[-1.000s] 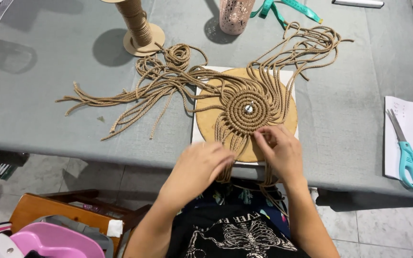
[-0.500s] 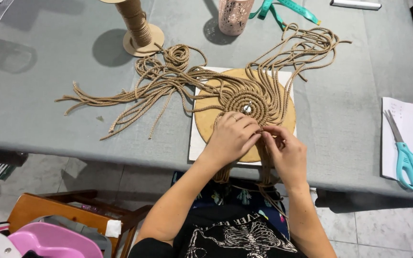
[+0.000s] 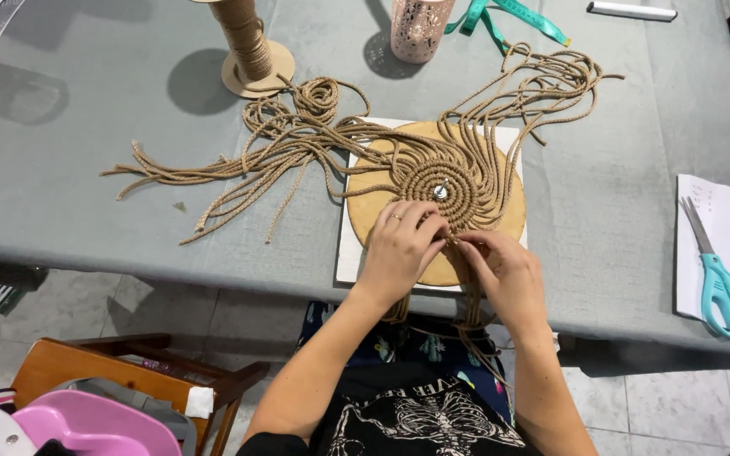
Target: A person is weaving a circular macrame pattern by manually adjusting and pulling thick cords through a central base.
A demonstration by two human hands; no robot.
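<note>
A round spiral of knotted tan cord [image 3: 441, 181] lies on a round tan board [image 3: 365, 207] set on a white square base [image 3: 350, 253] at the near table edge. Loose cord ends [image 3: 238, 165] fan out to the left and to the upper right. My left hand [image 3: 400, 245] and my right hand [image 3: 504, 274] meet at the spiral's near rim, fingertips pinching cords there. More cords hang off the table edge under my hands.
A spool of tan cord on a wooden stand [image 3: 247, 51] and a pink perforated cup [image 3: 418, 27] stand at the back. A teal measuring tape [image 3: 517, 15] lies beside the cup. Teal scissors [image 3: 724, 283] rest on white paper [image 3: 707, 207] at right. A wooden chair [image 3: 137, 371] is below left.
My left hand has moved up and to the right onto the spiral's near rim, closing against my right hand. The cords and board have stayed in place.
</note>
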